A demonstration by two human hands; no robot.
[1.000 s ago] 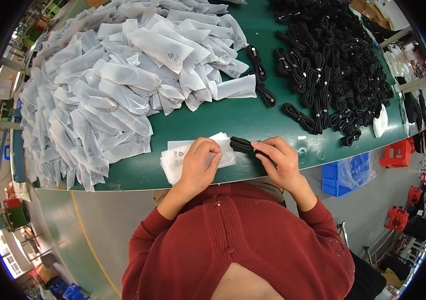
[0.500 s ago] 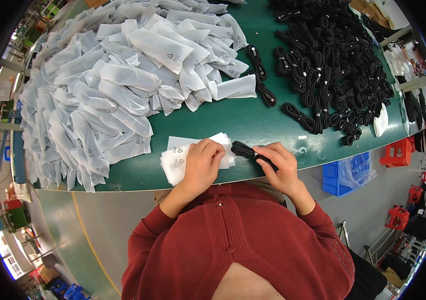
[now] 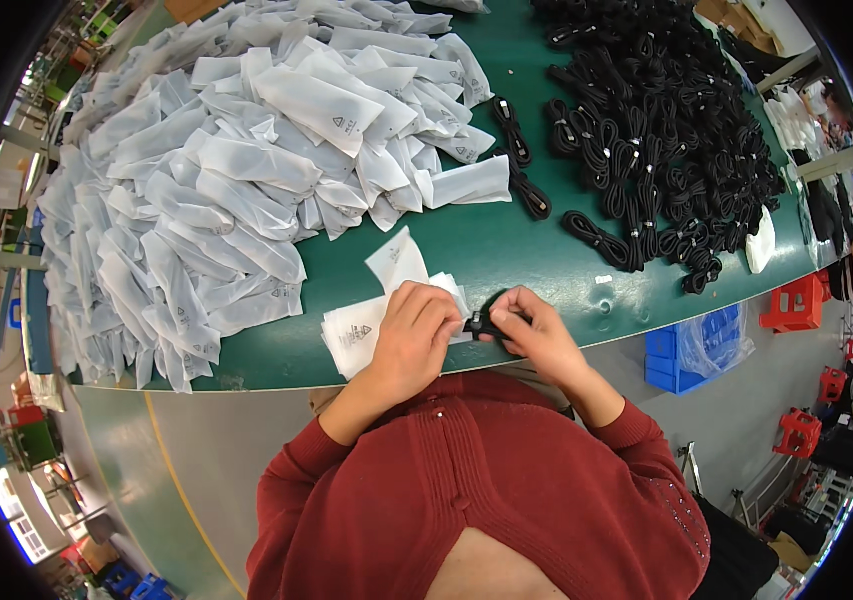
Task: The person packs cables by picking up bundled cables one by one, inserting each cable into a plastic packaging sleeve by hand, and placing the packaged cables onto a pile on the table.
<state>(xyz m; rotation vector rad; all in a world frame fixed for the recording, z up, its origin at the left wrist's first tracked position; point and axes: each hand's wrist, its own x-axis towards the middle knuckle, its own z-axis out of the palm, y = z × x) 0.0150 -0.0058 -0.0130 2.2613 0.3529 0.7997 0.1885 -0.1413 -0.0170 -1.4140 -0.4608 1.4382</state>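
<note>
My left hand [image 3: 413, 325] is closed on a small frosted plastic bag [image 3: 398, 260], whose far end tilts up off the stack. Beneath that hand lies a stack of flat frosted bags [image 3: 346, 334] near the table's front edge. In my right hand [image 3: 536, 332] is a coiled black cable [image 3: 483, 322], pinched between thumb and fingers. The cable's left end meets the fingertips of my left hand at the near end of the bag; whether it is inside the bag, I cannot tell.
A large heap of filled frosted bags [image 3: 216, 170] covers the table's left side. Coiled black cables [image 3: 646, 140] are piled at the right, with a few loose ones between. Off the table's right edge stand a blue crate [image 3: 676, 360] and a red stool [image 3: 794, 308].
The left hand's bag has been lifted and turned off the stack. My right hand has brought the cable left, up against the left fingertips.
</note>
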